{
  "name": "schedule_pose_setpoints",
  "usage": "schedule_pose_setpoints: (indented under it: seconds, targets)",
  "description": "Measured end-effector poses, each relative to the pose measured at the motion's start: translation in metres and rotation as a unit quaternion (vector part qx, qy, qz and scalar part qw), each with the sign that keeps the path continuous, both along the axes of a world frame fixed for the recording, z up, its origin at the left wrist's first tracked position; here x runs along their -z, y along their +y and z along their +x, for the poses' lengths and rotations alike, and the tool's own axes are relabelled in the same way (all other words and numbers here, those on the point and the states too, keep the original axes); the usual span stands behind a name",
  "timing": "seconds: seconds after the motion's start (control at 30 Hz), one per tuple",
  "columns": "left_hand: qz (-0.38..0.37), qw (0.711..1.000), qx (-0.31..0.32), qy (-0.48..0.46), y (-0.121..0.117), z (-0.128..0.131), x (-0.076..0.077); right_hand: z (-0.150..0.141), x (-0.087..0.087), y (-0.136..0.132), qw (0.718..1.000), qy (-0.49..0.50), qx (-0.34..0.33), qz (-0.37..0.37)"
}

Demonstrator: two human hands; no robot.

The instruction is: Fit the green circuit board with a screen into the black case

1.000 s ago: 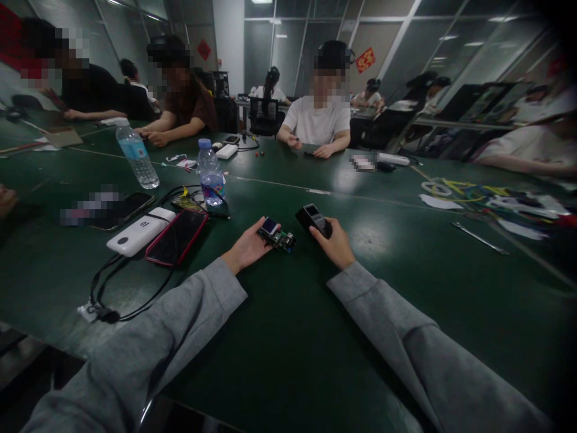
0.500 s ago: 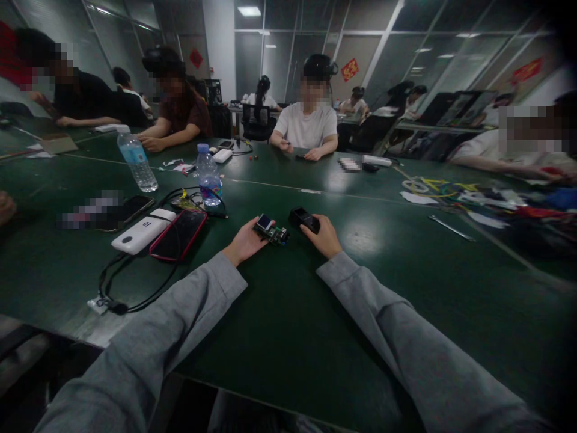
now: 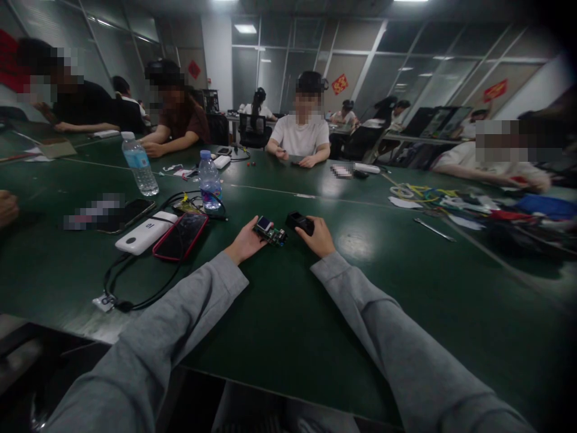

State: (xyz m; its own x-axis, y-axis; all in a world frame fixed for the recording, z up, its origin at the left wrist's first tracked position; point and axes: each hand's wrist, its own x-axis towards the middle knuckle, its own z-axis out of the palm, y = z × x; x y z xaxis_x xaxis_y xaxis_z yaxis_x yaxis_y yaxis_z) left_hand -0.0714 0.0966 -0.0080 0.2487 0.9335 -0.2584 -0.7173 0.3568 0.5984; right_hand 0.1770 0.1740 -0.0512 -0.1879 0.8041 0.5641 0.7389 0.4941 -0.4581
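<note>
My left hand [image 3: 244, 242] is closed around the edge of a small green circuit board [image 3: 272, 233] that carries a little screen [image 3: 264, 224]. The board's right end, with its metal connectors, sticks out past my fingers. In my right hand [image 3: 321, 238] is a black plastic case [image 3: 298, 222], gripped between thumb and fingers at its right end. A rectangular opening shows in the case's upper face. Board and case are held apart with a narrow gap between them, above the dark green table [image 3: 288, 325].
To my left lie a white power bank [image 3: 146, 233], a red-edged phone [image 3: 181, 236], a black phone [image 3: 127, 215] and looped black cables. Two water bottles [image 3: 210, 183] stand behind them. On the right are a wrench [image 3: 434, 230] and a cable pile [image 3: 424, 192]. Several people sit around.
The view has shifted slightly. My right hand has brought the black case a little closer to the circuit board. Both hands keep their hold.
</note>
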Motion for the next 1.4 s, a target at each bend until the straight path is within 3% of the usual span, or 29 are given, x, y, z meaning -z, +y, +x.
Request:
schedule_pose_setpoints:
  seconds: [0.4, 0.67, 0.87, 1.0, 1.13, 1.3, 1.4]
  targets:
    - [0.005, 1.0, 0.005, 0.0, -0.001, -0.003, 0.001, 0.001, -0.005, -0.018, 0.996, -0.061, 0.032, 0.057]
    - [0.003, 1.0, 0.006, -0.002, -0.002, -0.002, -0.001, -0.006, -0.013, -0.026, 0.993, -0.107, 0.035, 0.037]
    - [0.003, 1.0, 0.022, 0.002, 0.0, -0.002, -0.002, -0.002, -0.009, -0.018, 0.996, -0.08, 0.033, -0.018]
    - [0.004, 1.0, 0.022, -0.004, 0.003, -0.003, 0.0, -0.003, -0.011, -0.018, 1.0, 0.008, -0.006, -0.007]
    - [0.008, 0.999, 0.031, -0.007, 0.007, -0.003, 0.005, -0.02, -0.024, -0.035, 0.991, 0.114, -0.064, 0.041]
    - [-0.013, 1.0, 0.014, -0.013, 0.012, -0.002, 0.007, -0.045, -0.032, -0.054, 0.979, 0.099, -0.174, 0.029]
    - [-0.022, 0.999, 0.018, -0.028, 0.015, -0.003, 0.008, -0.05, -0.03, -0.053, 0.976, 0.069, -0.206, 0.017]
